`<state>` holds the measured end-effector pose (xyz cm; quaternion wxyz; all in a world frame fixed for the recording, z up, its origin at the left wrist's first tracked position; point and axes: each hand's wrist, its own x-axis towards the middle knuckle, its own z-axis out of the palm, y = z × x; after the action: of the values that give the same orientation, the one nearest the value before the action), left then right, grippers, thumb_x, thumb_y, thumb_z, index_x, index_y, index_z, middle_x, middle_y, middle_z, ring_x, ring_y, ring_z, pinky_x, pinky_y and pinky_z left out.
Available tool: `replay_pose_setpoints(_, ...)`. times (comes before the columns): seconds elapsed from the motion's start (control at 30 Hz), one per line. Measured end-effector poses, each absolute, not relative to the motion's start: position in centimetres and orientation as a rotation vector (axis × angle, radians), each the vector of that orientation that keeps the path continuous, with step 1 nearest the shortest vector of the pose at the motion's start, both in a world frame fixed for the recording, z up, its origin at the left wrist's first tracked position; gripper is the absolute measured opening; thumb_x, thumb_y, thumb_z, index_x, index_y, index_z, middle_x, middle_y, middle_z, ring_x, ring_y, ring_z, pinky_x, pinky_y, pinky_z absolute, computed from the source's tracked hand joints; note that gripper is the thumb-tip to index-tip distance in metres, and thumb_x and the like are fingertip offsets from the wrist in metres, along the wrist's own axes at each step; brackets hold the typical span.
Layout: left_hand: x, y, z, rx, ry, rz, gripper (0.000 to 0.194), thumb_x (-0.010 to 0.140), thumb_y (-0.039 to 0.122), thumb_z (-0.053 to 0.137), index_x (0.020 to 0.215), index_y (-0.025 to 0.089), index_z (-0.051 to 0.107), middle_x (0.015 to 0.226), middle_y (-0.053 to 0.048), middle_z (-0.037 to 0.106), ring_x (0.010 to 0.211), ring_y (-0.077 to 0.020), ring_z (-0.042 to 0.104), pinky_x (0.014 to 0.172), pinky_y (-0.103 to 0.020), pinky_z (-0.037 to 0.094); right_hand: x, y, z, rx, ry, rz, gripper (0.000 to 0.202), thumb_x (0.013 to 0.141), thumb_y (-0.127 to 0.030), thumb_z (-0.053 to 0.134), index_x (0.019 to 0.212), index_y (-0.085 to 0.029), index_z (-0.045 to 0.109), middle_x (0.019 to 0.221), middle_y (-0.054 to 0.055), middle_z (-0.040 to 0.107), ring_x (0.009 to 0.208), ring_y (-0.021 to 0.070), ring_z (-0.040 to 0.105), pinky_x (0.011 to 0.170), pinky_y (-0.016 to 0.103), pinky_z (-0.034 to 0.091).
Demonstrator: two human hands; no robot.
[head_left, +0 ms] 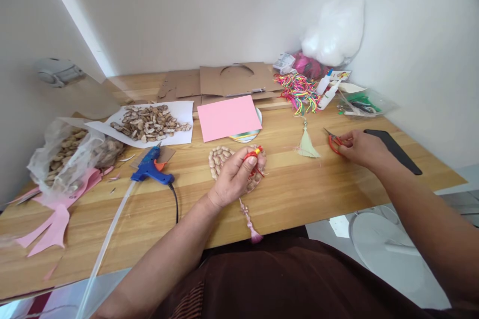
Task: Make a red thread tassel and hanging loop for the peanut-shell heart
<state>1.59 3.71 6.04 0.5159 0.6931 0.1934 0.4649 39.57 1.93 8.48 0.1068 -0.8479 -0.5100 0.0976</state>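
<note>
Wooden counter [299, 184] is supporting a peanut piece [217, 160]; left hand [235, 175] is clenching a red cord [250, 154] (yellow-banded) over it; right hand [357, 147] is grasping scissors [334, 144].

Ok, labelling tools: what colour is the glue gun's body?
The glue gun's body is blue, clearest in the head view.

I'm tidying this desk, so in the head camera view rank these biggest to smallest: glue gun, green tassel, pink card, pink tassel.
1. Pink card
2. Glue gun
3. Green tassel and pink tassel: unsure, since the pink one is nearer the camera.
</note>
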Motion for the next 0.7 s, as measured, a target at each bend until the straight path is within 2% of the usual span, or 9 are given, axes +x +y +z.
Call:
replay_pose_setpoints(0.1, 1.7, 3.7, 5.9, 1.581, 0.444, 1.08, 0.033, 0.106, 0.046, 0.048, 0.095, 0.018, 0.059, 0.08, 0.0, 0.055, 0.071, -0.0119, 0.05, 0.069, -0.025, 0.043, 37.8, 0.1, 10.4, -2.308, -1.448, 0.445, 0.029, 0.079, -0.04, 0.075, 0.099, -0.021, 0.068, 0.09, 0.014, 0.076, 0.077, 0.0257, 0.068, 0.064, 0.038, 0.045)
replay_pose_setpoints(0.17, 1.7, 3.7, 5.7, 1.516, 0.435, 1.041, 0.033, 0.105, 0.049, 0.05, 0.096, 0.018, 0.059, 0.076, 0.002, 0.052, 0.067, -0.0112, 0.047, 0.064, -0.025, 0.042, 35.7, -1.5, 11.5, -1.96, -1.34, 0.811, 0.034, 0.08, -0.042, 0.077, 0.106, -0.022, 0.068, 0.094, 0.013, 0.076, 0.083, 0.0253, 0.07, 0.058, 0.033, 0.044)
replay_pose_setpoints(0.27, 1.7, 3.7, 5.3, 1.463, 0.432, 0.994, 0.033, 0.104, 0.049, 0.051, 0.097, 0.018, 0.059, 0.07, 0.004, 0.046, 0.061, -0.0104, 0.041, 0.057, -0.024, 0.037, 31.4, -3.7, 12.7, -1.602, -1.347, 1.306, 0.037, 0.076, -0.051, 0.082, 0.095, -0.022, 0.067, 0.086, 0.009, 0.072, 0.068, 0.0183, 0.064, 0.045, 0.026, 0.036)
replay_pose_setpoints(0.37, 1.5, 3.6, 5.2, 1.475, 0.444, 0.967, 0.034, 0.104, 0.05, 0.051, 0.097, 0.018, 0.06, 0.067, 0.005, 0.043, 0.057, -0.0097, 0.038, 0.055, -0.024, 0.033, 27.3, -4.8, 13.1, -1.328, -1.375, 1.674, 0.04, 0.08, -0.053, 0.082, 0.095, -0.02, 0.066, 0.09, 0.006, 0.068, 0.065, 0.013, 0.064, 0.049, 0.023, 0.041)
replay_pose_setpoints(0.5, 1.2, 3.6, 5.4, 1.554, 0.495, 0.934, 0.037, 0.104, 0.053, 0.049, 0.098, 0.019, 0.061, 0.068, 0.005, 0.043, 0.058, -0.0104, 0.038, 0.057, -0.025, 0.034, 24.6, -4.7, 13.1, -1.215, -1.325, 1.858, 0.046, 0.083, -0.058, 0.079, 0.086, -0.016, 0.063, 0.079, 0.001, 0.062, 0.055, 0.0062, 0.057, 0.052, 0.021, 0.044)
replay_pose_setpoints(0.7, 0.9, 3.5, 5.9, 1.675, 0.509, 0.93, 0.033, 0.107, 0.046, 0.045, 0.099, 0.019, 0.062, 0.076, 0.001, 0.051, 0.07, -0.0128, 0.047, 0.067, -0.026, 0.039, 24.5, -4.0, 13.0, -1.261, -1.374, 1.936, 0.056, 0.082, -0.069, 0.074, 0.086, -0.013, 0.071, 0.071, 0.002, 0.062, 0.059, 0.0083, 0.057, 0.051, 0.019, 0.048)
